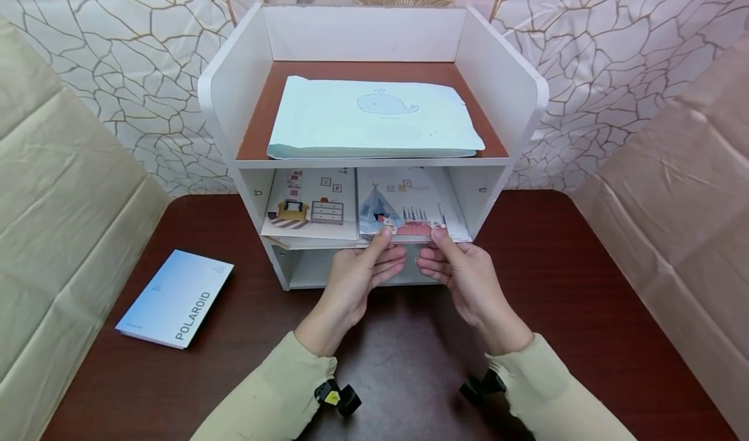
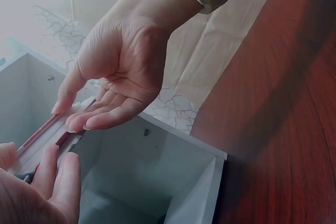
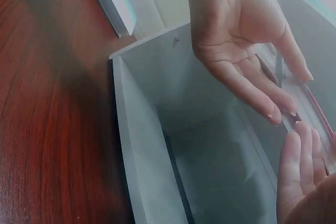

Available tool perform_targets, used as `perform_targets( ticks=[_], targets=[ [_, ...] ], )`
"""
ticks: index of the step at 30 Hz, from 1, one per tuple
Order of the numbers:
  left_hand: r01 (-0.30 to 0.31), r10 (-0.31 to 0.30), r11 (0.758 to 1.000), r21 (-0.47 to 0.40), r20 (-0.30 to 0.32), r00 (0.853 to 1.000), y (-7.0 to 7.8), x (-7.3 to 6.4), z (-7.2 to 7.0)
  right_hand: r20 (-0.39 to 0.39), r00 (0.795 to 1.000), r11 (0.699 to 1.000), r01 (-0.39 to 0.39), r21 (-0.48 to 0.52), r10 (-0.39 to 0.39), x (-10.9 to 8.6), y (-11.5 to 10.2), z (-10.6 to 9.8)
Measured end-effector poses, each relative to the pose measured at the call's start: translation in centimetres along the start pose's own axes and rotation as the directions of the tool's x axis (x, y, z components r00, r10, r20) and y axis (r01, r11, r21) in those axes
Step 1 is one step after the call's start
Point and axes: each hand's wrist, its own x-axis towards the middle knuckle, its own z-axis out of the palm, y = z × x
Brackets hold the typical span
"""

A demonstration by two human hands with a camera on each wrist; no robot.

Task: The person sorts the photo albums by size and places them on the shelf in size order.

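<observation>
On the right half of the middle shelf lies a book with an illustrated cover [image 1: 409, 197], showing a blue tent and small pictures. Its front edge juts out of the shelf. My left hand [image 1: 359, 275] pinches that edge near its left part, thumb on top and fingers beneath. Further right, my right hand [image 1: 468, 275] grips the same edge likewise. The wrist views show the pages' edge [image 2: 44, 132] between thumbs and fingers. Beside it lies a second illustrated book [image 1: 313, 207] with a yellow armchair and drawers on its cover, overhanging the shelf front.
A white shelf unit [image 1: 219, 112] stands on the dark red table [image 1: 544, 285]. On its brown top board lies a pale blue pouch [image 1: 374, 119] with a whale drawing. A light blue book lettered POLAROID [image 1: 175, 298] lies on the table at left. Beige cloth flanks both sides.
</observation>
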Motion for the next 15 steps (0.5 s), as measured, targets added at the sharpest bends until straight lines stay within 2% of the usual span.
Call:
perform_targets(
  ticks=[6, 10, 15],
  targets=[
    [0.018, -0.018, 0.999, 0.031, 0.006, 1.0, -0.1, 0.0, 0.0, -0.012, 1.0, 1.0, 0.002, -0.021, -0.002, 0.0, 0.1, -0.1],
    [0.009, -0.01, 0.99, 0.138, 0.007, 1.0, -0.4, -0.3, -0.3, -0.018, 1.0, 0.998, 0.021, -0.063, -0.023, -0.3, 0.4, -0.2],
    [-0.063, 0.061, 0.959, 0.278, 0.018, 0.998, -0.8, -0.9, -0.9, -0.001, 0.996, 0.982, 0.084, -0.167, -0.085, -0.6, 1.2, -0.4]
  ],
)
